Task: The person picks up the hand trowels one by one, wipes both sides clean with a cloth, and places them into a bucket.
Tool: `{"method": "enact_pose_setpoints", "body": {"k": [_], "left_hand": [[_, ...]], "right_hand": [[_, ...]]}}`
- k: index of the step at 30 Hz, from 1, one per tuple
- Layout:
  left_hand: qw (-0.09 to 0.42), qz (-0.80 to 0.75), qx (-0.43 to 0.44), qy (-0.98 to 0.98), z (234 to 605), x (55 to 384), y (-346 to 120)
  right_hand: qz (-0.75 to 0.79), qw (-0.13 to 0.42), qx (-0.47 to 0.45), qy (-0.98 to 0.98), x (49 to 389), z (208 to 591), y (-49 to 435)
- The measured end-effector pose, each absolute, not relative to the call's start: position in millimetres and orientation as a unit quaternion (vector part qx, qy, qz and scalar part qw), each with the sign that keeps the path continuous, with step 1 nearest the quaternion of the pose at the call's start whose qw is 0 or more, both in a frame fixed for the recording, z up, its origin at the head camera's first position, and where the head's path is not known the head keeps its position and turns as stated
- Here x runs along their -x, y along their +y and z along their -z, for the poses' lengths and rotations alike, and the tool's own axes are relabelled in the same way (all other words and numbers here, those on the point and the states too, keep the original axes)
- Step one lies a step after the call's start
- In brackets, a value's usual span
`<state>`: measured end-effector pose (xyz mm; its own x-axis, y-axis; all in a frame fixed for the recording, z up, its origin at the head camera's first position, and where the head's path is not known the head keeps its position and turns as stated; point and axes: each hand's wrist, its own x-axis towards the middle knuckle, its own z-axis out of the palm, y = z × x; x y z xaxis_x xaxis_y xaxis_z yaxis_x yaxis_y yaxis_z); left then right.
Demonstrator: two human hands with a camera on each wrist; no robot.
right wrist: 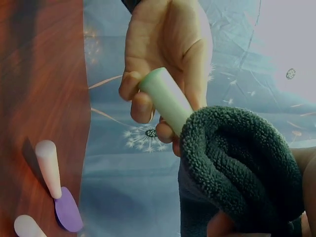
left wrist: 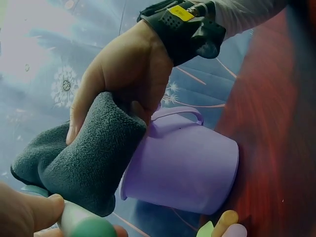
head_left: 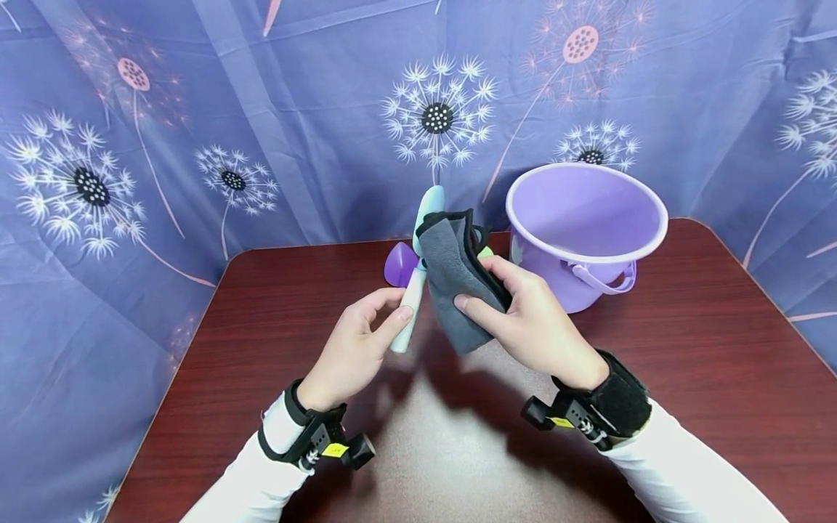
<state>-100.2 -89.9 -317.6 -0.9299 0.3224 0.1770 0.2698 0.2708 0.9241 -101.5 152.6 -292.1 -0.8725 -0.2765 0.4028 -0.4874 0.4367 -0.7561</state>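
My left hand (head_left: 353, 345) pinches the pale handle of a toy trowel (head_left: 410, 312) between thumb and fingers. Its light blue blade points away and up, partly covered by a folded grey cloth (head_left: 451, 283) with black edging. The cloth is gripped by my right hand (head_left: 536, 327), thumb on top, and lies against the trowel near where blade meets handle. In the right wrist view the trowel's handle (right wrist: 165, 96) runs from the left fingers to behind the cloth (right wrist: 232, 163). Both things are held above the table.
A purple bucket (head_left: 588, 218) with its handle hanging down stands at the back right of the dark red wooden table (head_left: 288, 305). Behind my hands lies a purple trowel (right wrist: 68, 210), with another pale handle (right wrist: 28, 227) near it. A flowered blue curtain (head_left: 314, 145) hangs behind.
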Motion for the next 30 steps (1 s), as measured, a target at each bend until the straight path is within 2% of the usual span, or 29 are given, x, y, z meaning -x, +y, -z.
{"method": "enact_pose_setpoints", "body": {"k": [5,13,19,30], "left_hand": [[0.022,-0.567,-0.19,0.801,318.4,99.1,-89.9],[0.047,-0.569,-0.183,0.8,316.9,95.9,-89.6],[0.052,-0.559,-0.185,0.807,314.4,93.3,-89.5],[0.059,-0.554,-0.224,0.8,310.4,90.7,-90.2]], "right_hand": [[-0.465,0.146,-0.242,-0.839,100.8,294.7,152.1],[-0.365,0.262,-0.277,-0.849,104.1,299.4,152.7],[-0.296,0.329,-0.281,-0.852,106.4,298.5,157.0],[-0.238,0.376,-0.262,-0.856,110.7,286.3,171.8]]}}
